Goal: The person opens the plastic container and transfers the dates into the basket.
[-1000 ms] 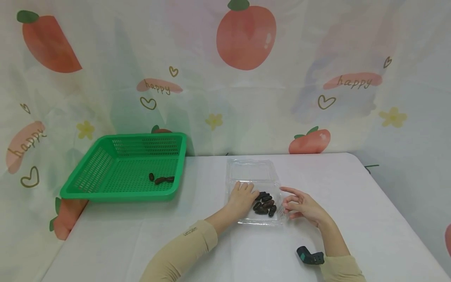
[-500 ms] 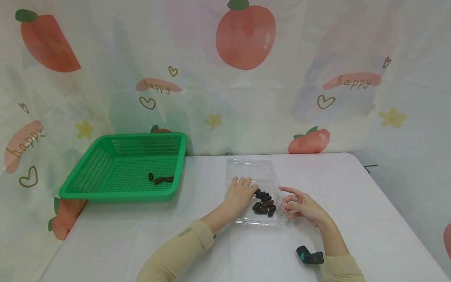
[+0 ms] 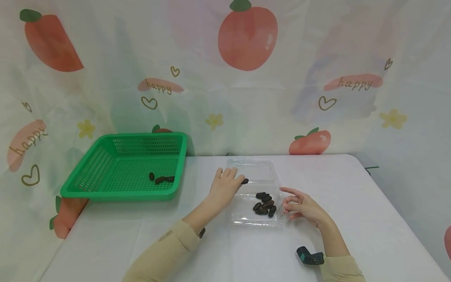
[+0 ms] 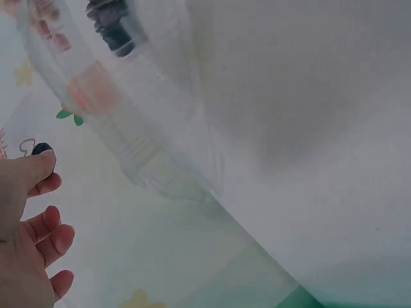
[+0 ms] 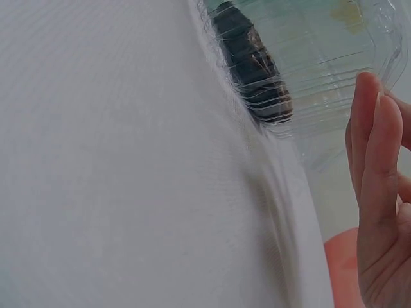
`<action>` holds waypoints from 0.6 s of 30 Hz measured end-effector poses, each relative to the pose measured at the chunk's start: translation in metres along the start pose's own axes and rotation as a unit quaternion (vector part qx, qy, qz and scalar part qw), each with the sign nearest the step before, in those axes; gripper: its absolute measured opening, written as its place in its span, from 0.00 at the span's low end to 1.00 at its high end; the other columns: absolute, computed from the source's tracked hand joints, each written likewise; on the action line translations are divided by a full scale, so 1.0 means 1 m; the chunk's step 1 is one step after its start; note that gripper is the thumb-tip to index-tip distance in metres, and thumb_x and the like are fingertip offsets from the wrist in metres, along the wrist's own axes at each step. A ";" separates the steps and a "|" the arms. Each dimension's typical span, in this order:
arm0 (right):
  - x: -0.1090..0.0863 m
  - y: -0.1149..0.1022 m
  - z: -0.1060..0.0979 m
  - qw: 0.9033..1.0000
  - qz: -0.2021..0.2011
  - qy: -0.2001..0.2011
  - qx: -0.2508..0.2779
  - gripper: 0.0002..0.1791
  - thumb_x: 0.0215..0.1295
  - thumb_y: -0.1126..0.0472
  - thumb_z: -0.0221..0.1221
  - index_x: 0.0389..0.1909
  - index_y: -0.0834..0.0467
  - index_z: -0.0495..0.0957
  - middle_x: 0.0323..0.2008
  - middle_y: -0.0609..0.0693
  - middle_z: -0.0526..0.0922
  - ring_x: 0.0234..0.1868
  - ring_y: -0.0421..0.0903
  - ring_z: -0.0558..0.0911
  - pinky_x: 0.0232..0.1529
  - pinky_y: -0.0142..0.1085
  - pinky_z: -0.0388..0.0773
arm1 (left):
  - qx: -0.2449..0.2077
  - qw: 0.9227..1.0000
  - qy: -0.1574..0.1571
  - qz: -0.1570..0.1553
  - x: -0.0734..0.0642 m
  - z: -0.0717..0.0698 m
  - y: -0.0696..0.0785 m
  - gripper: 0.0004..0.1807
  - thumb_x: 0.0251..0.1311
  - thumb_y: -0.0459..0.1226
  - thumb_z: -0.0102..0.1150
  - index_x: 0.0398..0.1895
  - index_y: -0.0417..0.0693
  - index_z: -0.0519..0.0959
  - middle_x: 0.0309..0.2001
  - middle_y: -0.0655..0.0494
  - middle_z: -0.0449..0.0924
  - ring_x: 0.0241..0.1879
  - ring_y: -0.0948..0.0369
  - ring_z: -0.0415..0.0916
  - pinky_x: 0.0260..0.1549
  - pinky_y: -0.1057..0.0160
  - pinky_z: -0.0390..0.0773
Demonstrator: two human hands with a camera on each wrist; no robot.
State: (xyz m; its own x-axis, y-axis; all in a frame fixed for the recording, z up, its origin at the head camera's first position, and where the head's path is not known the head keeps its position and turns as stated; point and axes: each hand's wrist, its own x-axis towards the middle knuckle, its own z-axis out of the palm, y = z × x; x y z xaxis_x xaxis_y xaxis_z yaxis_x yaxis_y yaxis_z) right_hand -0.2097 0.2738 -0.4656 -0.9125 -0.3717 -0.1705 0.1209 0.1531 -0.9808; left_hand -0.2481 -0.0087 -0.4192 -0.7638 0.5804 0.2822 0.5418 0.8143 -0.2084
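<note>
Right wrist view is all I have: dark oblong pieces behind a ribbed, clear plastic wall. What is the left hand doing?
Observer: The left hand pinches one small, dark, oval piece between thumb and fingers.

Operator: Are any pieces outside the clear plastic box, besides that one?

Observer: Yes, a few dark brown pieces lie in the green, slatted plastic basket, to the left of the box.
</note>
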 end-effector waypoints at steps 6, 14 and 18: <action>0.000 0.001 0.000 1.000 -0.002 0.000 0.002 0.37 0.61 0.67 0.56 0.67 0.67 0.47 0.31 0.45 0.77 0.29 0.39 0.79 0.27 0.32 0.79 | 0.009 0.999 0.045 -0.023 -0.008 -0.009 -0.020 0.10 0.62 0.46 0.52 0.45 0.59 0.71 0.42 0.57 0.69 0.43 0.57 0.66 0.47 0.56 0.64; 0.000 0.001 0.000 1.000 -0.002 0.003 0.002 0.37 0.61 0.67 0.56 0.67 0.67 0.48 0.31 0.44 0.77 0.29 0.38 0.79 0.26 0.32 0.78 | 0.009 0.995 0.078 -0.056 -0.021 -0.019 -0.047 0.09 0.58 0.43 0.58 0.40 0.55 0.72 0.37 0.54 0.69 0.39 0.56 0.65 0.42 0.56 0.63; 0.000 0.002 0.000 1.000 -0.001 0.004 0.003 0.37 0.61 0.67 0.56 0.67 0.66 0.48 0.31 0.44 0.77 0.29 0.38 0.79 0.26 0.33 0.78 | 0.008 0.994 0.079 -0.079 -0.030 -0.022 -0.064 0.08 0.59 0.42 0.57 0.39 0.53 0.72 0.35 0.53 0.68 0.38 0.54 0.65 0.42 0.54 0.62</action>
State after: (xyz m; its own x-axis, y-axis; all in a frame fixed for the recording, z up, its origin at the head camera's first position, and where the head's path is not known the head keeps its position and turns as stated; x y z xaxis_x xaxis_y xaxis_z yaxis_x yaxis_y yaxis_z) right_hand -0.2092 0.2736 -0.4672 -0.9160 -0.3645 -0.1678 0.1212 0.1475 -0.9816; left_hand -0.2521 -0.0784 -0.3937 -0.7736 0.4403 0.4557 0.4134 0.8957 -0.1638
